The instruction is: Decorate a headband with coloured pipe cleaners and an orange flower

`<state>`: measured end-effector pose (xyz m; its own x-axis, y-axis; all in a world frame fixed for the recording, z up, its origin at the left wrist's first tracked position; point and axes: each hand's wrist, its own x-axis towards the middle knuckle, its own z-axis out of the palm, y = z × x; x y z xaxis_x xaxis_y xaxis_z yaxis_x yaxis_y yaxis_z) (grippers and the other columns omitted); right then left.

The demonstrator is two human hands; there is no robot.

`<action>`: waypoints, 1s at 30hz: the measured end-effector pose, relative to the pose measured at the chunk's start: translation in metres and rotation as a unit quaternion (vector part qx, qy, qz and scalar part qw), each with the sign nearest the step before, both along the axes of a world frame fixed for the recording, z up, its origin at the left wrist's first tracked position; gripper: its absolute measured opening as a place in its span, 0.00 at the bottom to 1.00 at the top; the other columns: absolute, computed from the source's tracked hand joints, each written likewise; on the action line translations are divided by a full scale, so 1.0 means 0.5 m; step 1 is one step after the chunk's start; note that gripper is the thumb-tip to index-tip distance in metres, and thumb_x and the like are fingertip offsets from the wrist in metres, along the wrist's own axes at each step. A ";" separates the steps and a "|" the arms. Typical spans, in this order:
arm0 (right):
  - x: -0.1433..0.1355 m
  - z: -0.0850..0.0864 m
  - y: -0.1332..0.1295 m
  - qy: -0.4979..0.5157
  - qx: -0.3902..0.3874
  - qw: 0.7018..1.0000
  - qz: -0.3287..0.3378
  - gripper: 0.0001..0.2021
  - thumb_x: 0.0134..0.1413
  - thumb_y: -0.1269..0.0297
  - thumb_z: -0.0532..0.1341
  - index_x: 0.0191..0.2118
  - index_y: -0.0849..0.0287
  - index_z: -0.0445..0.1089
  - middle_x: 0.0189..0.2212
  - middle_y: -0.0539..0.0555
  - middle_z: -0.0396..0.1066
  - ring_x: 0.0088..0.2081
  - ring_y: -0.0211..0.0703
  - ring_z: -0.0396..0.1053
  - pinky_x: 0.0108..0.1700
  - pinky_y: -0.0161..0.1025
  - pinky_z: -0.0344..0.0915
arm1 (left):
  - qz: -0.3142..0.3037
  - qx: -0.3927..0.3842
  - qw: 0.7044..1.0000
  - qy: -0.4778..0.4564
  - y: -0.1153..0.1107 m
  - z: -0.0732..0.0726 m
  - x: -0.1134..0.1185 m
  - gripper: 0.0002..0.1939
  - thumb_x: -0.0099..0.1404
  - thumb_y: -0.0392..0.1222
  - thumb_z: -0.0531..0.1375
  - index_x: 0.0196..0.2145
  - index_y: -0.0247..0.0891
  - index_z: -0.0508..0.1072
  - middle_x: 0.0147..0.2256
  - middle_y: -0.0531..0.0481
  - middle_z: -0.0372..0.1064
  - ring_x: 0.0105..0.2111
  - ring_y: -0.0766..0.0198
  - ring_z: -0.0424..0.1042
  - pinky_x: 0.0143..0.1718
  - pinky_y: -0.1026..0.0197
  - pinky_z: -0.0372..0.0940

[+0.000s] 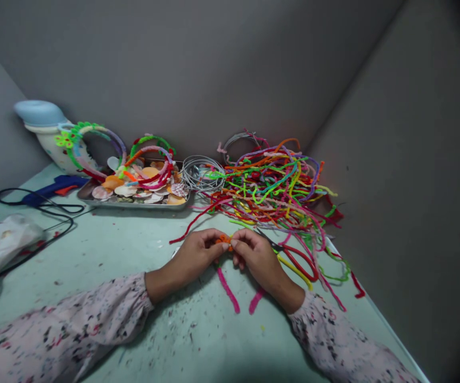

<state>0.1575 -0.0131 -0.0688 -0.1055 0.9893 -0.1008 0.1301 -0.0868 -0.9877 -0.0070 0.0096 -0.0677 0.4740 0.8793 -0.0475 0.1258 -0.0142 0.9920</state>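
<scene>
Between my two hands is a small piece of orange fuzzy pipe cleaner (224, 240), bent into a compact shape. My left hand (202, 250) pinches its left side between thumb and fingers. From the other side my right hand (256, 252) pinches it with thumb and index finger. Pink pipe cleaner ends (228, 290) hang below the hands, one on each side; how they join the orange part is hidden by my fingers. Scissors with red and yellow handles (300, 263) lie on the table just right of my right hand.
A big tangle of coloured pipe cleaners (273, 181) fills the back right. Coiled wire (204, 174) sits beside a metal tray (134, 205) of shells and wrapped rings. A blue glue gun (50, 190), its black cable, a plastic bag (12, 239) and a tilted blue-lidded container (54, 133) are at left.
</scene>
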 end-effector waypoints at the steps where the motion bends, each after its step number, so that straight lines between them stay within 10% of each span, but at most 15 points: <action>1: 0.000 -0.001 0.000 0.004 0.003 1.000 0.000 0.06 0.53 0.62 0.57 0.32 0.58 0.64 0.15 0.43 0.63 0.17 0.33 0.59 0.20 0.30 0.57 | -0.002 0.002 1.000 0.003 0.000 0.000 -0.001 0.10 0.61 0.43 0.58 0.34 0.33 0.73 0.26 0.52 0.66 0.25 0.68 0.60 0.27 0.65 0.54; 17: 0.004 -0.008 -0.003 -0.054 0.092 0.994 -0.016 0.08 0.54 0.62 0.60 0.39 0.56 0.74 0.35 0.53 0.72 0.31 0.39 0.67 0.30 0.35 0.62 | -0.007 0.021 0.998 0.061 -0.001 0.002 -0.001 0.11 0.60 0.44 0.58 0.31 0.34 0.74 0.23 0.55 0.63 0.23 0.68 0.58 0.25 0.66 0.51; 30: 0.002 -0.004 -0.001 0.039 0.027 0.999 -0.015 0.07 0.54 0.60 0.58 0.37 0.57 0.66 0.22 0.45 0.64 0.21 0.34 0.60 0.21 0.31 0.56 | 0.017 -0.016 1.000 -0.003 0.002 0.005 0.000 0.10 0.60 0.44 0.59 0.33 0.33 0.72 0.24 0.53 0.65 0.22 0.70 0.60 0.24 0.65 0.54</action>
<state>0.1584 -0.0134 -0.0707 -0.0803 0.9960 -0.0401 0.0504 -0.0361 -0.9981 -0.0068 0.0105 -0.0654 0.4449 0.8926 -0.0732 0.1189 0.0222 0.9927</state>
